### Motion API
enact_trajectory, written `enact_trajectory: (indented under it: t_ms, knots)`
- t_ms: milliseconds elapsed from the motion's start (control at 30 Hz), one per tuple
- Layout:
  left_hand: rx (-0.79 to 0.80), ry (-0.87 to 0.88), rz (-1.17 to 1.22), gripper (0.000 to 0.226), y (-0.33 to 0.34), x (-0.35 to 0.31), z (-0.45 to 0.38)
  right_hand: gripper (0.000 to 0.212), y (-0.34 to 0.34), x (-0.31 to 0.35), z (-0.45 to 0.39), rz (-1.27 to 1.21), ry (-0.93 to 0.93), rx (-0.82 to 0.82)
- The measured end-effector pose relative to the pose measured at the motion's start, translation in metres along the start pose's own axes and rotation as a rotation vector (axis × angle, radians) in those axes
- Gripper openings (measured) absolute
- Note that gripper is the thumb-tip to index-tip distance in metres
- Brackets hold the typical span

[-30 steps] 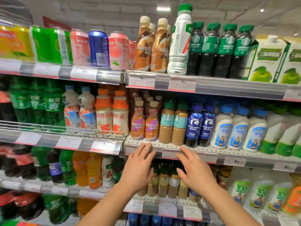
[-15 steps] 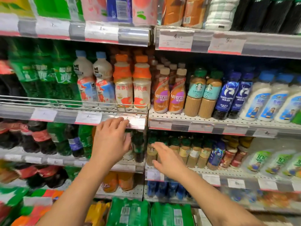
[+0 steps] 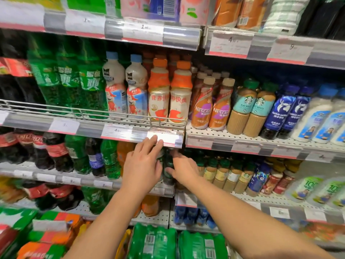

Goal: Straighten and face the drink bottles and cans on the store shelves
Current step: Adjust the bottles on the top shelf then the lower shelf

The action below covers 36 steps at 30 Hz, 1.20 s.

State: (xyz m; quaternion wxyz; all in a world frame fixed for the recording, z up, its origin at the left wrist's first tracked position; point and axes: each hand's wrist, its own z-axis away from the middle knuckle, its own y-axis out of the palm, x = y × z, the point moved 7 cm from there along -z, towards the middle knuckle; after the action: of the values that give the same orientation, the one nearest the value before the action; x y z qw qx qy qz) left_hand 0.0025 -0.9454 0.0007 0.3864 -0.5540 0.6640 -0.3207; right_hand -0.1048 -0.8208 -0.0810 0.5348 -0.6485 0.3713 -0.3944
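Now, step: both hands reach for the dark green-capped bottle [image 3: 169, 165] on the third shelf [image 3: 104, 184].
Left hand [image 3: 142, 169]: fingers straight, loosely spread, beside bottle.
Right hand [image 3: 183, 170]: fingers extended toward it; contact unclear.
Next: likely grip, turn label forward.

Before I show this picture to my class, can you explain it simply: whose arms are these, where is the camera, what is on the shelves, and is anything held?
There is no machine here. A person wears a camera on the head, so you look forward and down along their own bare arms at store shelves. The left hand and right hand reach to a dark green bottle on the lower shelf, between them. The fingers are fairly straight; whether they grip it I cannot tell. Above stand coffee bottles, orange-capped bottles and green soda bottles, with price tags along the shelf edges.
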Motion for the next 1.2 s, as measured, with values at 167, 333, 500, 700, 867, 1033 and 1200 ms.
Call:
enact_trajectory:
  t_ms: [167,333,500,700,867,1033,1200]
  knots:
    - [-0.024,-0.004,0.038,0.067,0.003,0.0,0.0,0.044,-0.003,0.005,0.022,-0.013,-0.036,-0.005]
    - [-0.009,-0.025,0.02,0.073,0.004,-0.003,0.003,0.045,-0.022,-0.007,0.069,-0.243,0.011,-0.089]
    - [0.134,-0.066,0.02,0.082,0.005,-0.01,0.01,0.034,-0.041,-0.041,0.148,-0.564,0.112,-0.127]
    - [0.18,-0.103,0.368,0.047,-0.011,-0.076,0.065,0.038,-0.062,-0.099,0.216,-0.567,0.105,-0.157]
    - [0.366,-0.068,0.484,0.067,0.018,-0.145,0.114,0.035,-0.092,-0.131,0.24,-0.704,0.094,-0.198]
    - [0.45,-0.085,0.631,0.112,0.024,-0.189,0.131,0.037,-0.111,-0.13,0.265,-0.987,0.015,-0.159]
    - [0.397,-0.057,0.577,0.1,0.017,-0.216,0.135,0.039,-0.128,-0.128,0.278,-1.056,-0.05,-0.142]
